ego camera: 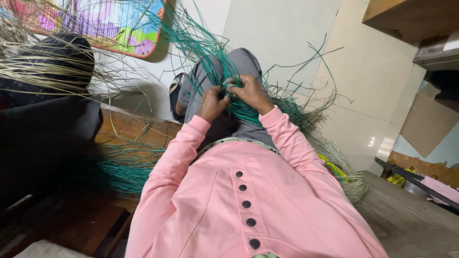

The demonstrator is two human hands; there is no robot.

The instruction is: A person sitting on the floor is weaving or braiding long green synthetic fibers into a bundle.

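Observation:
Both my hands work on a bundle of long green strands [201, 43] that lies across my lap and fans out toward the floor. My left hand [211, 102] is closed on strands near my knee. My right hand [250, 92] pinches strands right beside it, fingertips almost touching the left hand. Pink sleeves cover both arms, and grey trousers [241, 62] show under the strands. More green strands [287, 107] spill to the right of my leg.
A wooden bench [124, 131] lies to my left with green strands [126, 172] on it. Pale dry strands [43, 67] cross a dark shape at upper left. A colourful mat [110, 24] lies on the tiled floor. Pale coiled strands [351, 184] sit at right.

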